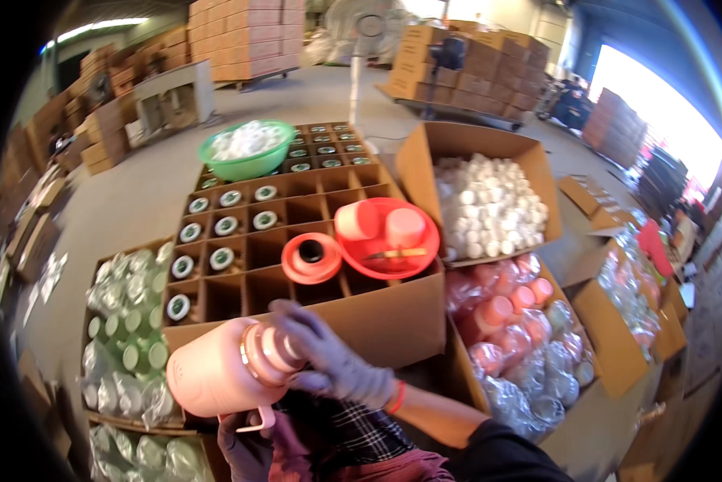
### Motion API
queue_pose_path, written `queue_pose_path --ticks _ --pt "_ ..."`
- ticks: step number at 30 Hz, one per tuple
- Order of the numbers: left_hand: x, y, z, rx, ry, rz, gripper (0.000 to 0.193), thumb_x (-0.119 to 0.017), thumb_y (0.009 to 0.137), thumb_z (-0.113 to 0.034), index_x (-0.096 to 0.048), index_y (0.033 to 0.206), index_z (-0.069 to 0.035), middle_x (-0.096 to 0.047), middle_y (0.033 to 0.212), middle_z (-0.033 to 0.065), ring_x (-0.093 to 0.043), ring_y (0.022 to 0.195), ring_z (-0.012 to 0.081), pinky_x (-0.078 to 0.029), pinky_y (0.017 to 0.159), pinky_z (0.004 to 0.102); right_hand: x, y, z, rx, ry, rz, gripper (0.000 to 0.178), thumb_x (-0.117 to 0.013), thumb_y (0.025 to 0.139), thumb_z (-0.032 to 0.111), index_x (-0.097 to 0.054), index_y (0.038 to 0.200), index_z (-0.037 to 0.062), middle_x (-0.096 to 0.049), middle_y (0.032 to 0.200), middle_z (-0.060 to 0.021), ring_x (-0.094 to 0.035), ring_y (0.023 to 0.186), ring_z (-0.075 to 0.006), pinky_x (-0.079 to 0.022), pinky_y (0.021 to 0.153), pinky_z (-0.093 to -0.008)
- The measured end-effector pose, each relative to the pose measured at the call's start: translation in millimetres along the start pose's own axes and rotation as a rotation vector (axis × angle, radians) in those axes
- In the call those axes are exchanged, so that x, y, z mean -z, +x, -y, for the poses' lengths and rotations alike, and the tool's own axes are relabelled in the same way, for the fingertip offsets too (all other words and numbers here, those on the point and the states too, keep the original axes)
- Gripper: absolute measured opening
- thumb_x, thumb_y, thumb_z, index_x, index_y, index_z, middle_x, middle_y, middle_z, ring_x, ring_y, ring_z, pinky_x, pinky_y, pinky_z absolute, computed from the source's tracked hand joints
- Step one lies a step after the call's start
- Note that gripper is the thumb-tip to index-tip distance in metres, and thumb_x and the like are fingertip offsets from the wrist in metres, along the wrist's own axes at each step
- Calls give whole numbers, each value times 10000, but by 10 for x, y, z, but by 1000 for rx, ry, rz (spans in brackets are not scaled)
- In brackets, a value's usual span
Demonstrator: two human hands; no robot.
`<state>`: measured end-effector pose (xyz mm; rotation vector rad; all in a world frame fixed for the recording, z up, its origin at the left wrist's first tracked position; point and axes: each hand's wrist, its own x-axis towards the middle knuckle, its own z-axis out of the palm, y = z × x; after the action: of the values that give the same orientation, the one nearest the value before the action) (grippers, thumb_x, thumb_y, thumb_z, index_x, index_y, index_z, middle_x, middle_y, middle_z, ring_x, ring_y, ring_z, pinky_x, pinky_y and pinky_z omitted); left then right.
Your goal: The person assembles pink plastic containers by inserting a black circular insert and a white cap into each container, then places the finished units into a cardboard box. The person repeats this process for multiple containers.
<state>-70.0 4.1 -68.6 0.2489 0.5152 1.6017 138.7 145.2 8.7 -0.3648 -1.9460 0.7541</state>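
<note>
A large pale pink bottle with a side handle lies tilted in front of me, its neck pointing right. My left hand, in a dark glove, is closed on it from below by the handle; its fingers are partly hidden. My right hand, in a grey glove with a red band at the wrist, is wrapped round the pink piece at the bottle's mouth. Beyond the bottle, on the divided carton, sit a coral round piece with a dark centre and a red bowl holding pink cups.
Round-topped items stand in several carton cells. A green bowl of white pieces sits at the back. Right are a box of white caps and one of pink bottles; left, wrapped green bottles. A fan stands behind.
</note>
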Motion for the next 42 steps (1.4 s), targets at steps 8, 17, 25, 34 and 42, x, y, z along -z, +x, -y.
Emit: queue_pose_path --ticks 8,17,25,34,42 --pt "92 -15 -142 -88 -140 -109 138 -543 940 -184 -628 1017 -106 -705 973 33 -693 914 193 -640 679 376 722 363 -1246 -145 -608 -138 368 -670 821 81 -577 1174 33 -589 1134 -174 -580 1065 -363 -480 944 -430" --pt "-67 136 -153 -56 -114 -87 165 -563 922 -174 -608 1055 -89 -668 927 33 -663 798 182 -626 622 351 516 751 -2180 -528 -892 348 544 -606 876 312 -486 1403 250 -328 1511 -212 -413 1308 -466 -409 1051 -535" --pt "98 3 -216 -187 -47 -141 128 -546 939 -197 -574 1034 -116 -653 920 24 -649 873 161 -621 619 332 840 686 -1652 -51 -860 -44 371 -668 803 134 -589 1162 77 -565 1224 -172 -551 1119 -355 -471 932 -449" --pt "-185 198 -61 -82 -77 52 213 -536 945 -190 -567 1135 -101 -653 995 33 -639 867 158 -621 691 337 1404 405 -1792 -343 -1034 -133 160 -667 792 177 -659 898 57 -608 1127 -146 -567 1058 -351 -426 936 -471" --pt "-304 -5 -199 -42 6 -14 313 -528 935 -160 -552 1211 -14 -660 1086 116 -670 872 199 -624 712 327 774 -20 -37 124 -931 544 194 -664 778 145 -669 942 42 -481 1367 -106 -413 1301 -354 -325 1078 -582"
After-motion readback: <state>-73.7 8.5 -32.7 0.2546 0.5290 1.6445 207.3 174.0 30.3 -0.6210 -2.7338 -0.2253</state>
